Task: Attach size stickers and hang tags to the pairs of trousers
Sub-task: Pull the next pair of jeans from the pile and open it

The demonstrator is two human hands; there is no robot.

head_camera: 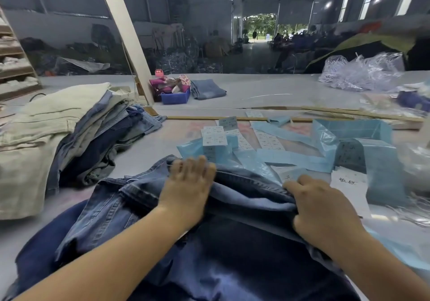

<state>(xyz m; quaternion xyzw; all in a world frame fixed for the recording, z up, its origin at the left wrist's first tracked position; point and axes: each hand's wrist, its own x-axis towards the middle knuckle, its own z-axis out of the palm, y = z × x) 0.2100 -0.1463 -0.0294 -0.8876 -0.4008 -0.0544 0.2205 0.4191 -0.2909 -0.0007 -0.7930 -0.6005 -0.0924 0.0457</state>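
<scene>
A pair of dark blue denim trousers [232, 249] lies spread on the table in front of me, waistband towards the far side. My left hand [188, 186] rests flat on the waistband with straight fingers. My right hand [323, 210] grips a fold of the denim at the waistband's right end, thumb curled under the cloth. Just beyond the trousers lie light blue backing strips with white size stickers [215, 137] and a white paper sheet [349, 184] with writing.
A stack of folded beige and denim trousers [69, 142] fills the left of the table. At the back stand a blue bin [175, 97] and folded jeans [208, 89]. Clear plastic fasteners [363, 70] are heaped far right. A slanted beam [125, 33] rises behind.
</scene>
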